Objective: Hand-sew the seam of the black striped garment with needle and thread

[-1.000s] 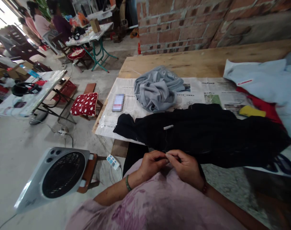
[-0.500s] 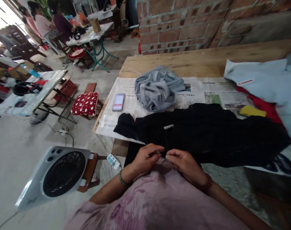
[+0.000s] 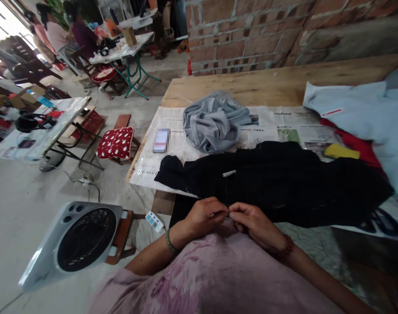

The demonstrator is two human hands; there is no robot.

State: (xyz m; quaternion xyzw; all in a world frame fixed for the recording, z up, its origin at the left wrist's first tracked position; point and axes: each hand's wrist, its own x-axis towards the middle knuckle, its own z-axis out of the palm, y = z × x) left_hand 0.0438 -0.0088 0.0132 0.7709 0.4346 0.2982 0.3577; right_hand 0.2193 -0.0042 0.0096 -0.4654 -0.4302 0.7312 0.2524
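My left hand (image 3: 207, 214) and my right hand (image 3: 255, 221) meet in front of my chest, at the near edge of a black garment (image 3: 267, 179). Both are closed in a pinch, with thumb and fingertips pressed together and the two pinches nearly touching. Whatever lies between the fingertips is too small to make out. On the black cloth just beyond them rests a small white rod-like piece (image 3: 229, 173). A faint line, like thread, runs from it down towards my fingers.
A bundled grey cloth (image 3: 214, 124) and a phone (image 3: 161, 140) lie on newspaper (image 3: 143, 170) covering the wooden table. White, red and yellow fabrics (image 3: 343, 151) are at the right. A fan heater (image 3: 71, 240) stands left, near a cushioned stool (image 3: 115, 143). Several people sit farther back.
My fingertips have come closer together, and my left fingers have curled in more, moving slightly right. The garment and the white piece stay in place on the table.
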